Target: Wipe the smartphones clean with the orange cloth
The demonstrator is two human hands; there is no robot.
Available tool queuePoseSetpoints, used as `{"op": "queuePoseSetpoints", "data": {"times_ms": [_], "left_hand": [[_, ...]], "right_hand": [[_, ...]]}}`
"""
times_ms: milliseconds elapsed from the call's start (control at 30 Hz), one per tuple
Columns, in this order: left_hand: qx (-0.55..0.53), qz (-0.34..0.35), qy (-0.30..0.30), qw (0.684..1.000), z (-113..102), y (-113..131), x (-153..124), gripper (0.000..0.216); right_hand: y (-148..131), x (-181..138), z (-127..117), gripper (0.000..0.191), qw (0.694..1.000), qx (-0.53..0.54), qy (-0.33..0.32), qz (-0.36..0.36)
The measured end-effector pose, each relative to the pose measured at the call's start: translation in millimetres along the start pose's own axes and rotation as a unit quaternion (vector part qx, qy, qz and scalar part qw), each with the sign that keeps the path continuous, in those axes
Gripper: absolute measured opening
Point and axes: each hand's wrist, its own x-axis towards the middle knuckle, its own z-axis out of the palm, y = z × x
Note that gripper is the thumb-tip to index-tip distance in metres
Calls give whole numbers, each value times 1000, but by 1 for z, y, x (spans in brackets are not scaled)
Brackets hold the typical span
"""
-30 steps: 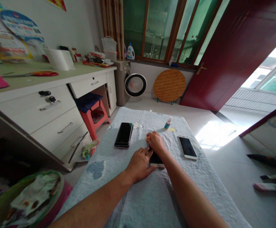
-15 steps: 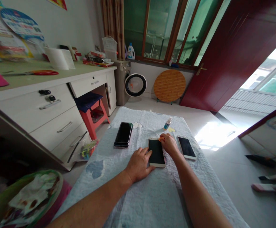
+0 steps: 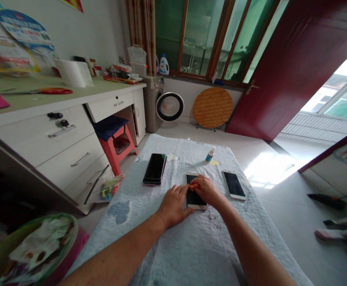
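A smartphone (image 3: 196, 203) with a dark screen and pale gold frame lies face up on the cloth-covered table. My left hand (image 3: 175, 204) steadies it, fingers along its left edge and thumb by the bottom left corner. In my right hand (image 3: 206, 190) a small orange cloth (image 3: 192, 186) is pinched and pressed to the upper part of the screen. That hand hides the phone's right upper side. A white smartphone (image 3: 234, 185) lies to the right. To the left rests a stack of dark phones (image 3: 155, 168). Beyond my hands stands a small spray bottle (image 3: 209, 155).
A pale blue quilted cloth (image 3: 161, 254) covers the table. On the left are a white desk (image 3: 72, 135) with drawers, a red stool (image 3: 118, 147) and a waste basket (image 3: 77, 234). A washing machine (image 3: 154, 103) with its door open stands behind, near a round wooden tabletop (image 3: 212, 107).
My right hand has moved left across the phone with the orange cloth, from the top right edge to the upper left of the screen. My left hand stays in place.
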Motion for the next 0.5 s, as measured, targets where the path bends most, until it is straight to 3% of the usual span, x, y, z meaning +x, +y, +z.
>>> {"op": "queuePoseSetpoints", "data": {"times_ms": [300,500], "left_hand": [[37,7,-17,999,5,-7,1,71],[33,19,-29,999,2,-7,2,67]], "right_hand": [[-10,-49,-15,18,990,78,-109,-29],[7,-34,-16,21,997,48,-60,0]]}}
